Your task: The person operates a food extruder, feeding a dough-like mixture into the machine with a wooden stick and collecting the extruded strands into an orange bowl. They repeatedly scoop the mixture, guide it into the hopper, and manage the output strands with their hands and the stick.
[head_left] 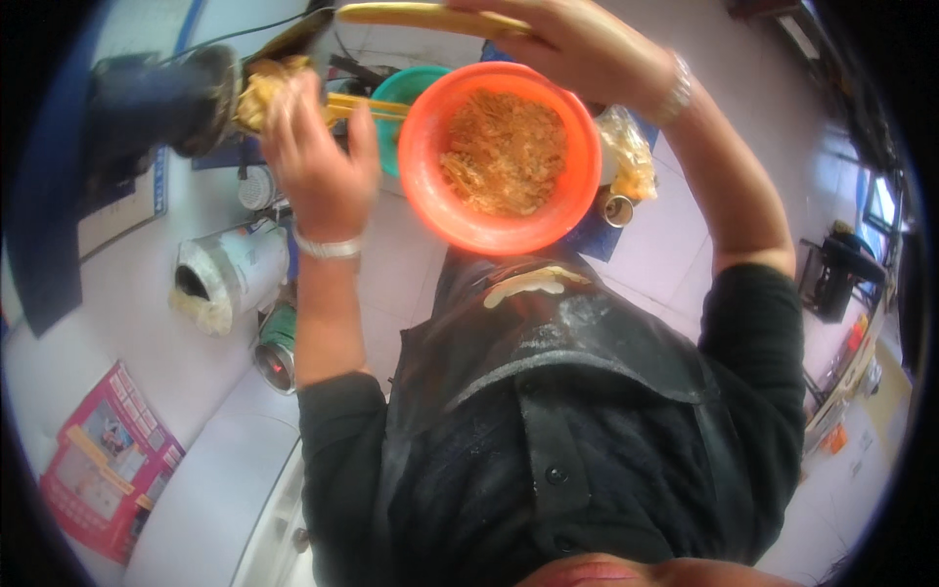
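Observation:
At the upper left my left hand point(318, 161) is partly blurred, with its fingers stretched against a lumpy yellow clump of food point(269, 93) and its thumb apart. The clump sits at the round mouth of a dark machine point(166, 98). Just beyond the thumb, thin yellow sticks point(367, 106) reach over a green bowl point(406, 88). My right hand point(558, 39), at the top, is closed around one end of a long yellow wooden stick point(421, 16). Between my hands stands an orange bowl point(425, 186) containing brown, crumbly shredded food point(504, 152).
Beside the orange bowl are a crumpled clear plastic bag point(631, 157) and an open can point(616, 210). Left of my forearm stand a white container point(235, 269) and a green cylinder point(279, 342). A black stool point(841, 274) is at the far right.

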Available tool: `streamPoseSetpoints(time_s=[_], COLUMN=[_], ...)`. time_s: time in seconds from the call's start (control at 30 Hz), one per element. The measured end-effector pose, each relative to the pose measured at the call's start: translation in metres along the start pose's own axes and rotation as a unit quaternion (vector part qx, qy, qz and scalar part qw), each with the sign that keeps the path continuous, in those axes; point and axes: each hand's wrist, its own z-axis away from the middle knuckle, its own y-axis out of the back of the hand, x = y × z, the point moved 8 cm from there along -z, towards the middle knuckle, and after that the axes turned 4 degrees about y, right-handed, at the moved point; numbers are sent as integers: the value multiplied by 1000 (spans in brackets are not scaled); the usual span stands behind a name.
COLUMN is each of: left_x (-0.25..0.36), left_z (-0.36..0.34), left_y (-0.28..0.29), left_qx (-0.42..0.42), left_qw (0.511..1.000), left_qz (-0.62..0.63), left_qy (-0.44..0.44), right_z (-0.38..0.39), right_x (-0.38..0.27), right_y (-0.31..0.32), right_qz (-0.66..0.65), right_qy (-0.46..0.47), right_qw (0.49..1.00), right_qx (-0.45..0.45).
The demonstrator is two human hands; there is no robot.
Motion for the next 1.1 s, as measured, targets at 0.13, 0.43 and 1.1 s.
streamPoseSetpoints(time_s=[0.13,0.43,1.1], left_x=[12,-9,24], left_z=[128,509,468], left_y=[-99,-320,-406], left_qx=[-327,-380,-360], left_qw=[852,350,351], left_qz=[268,246,440], left_qy=[311,820,744], right_z=[108,330,324], right_x=[96,267,267], right_y=[-35,-221,-268], right_qz=[-36,-112,-105], right_qy=[-208,-460,-435], right_qw=[977,873,892], right_qx=[4,119,61])
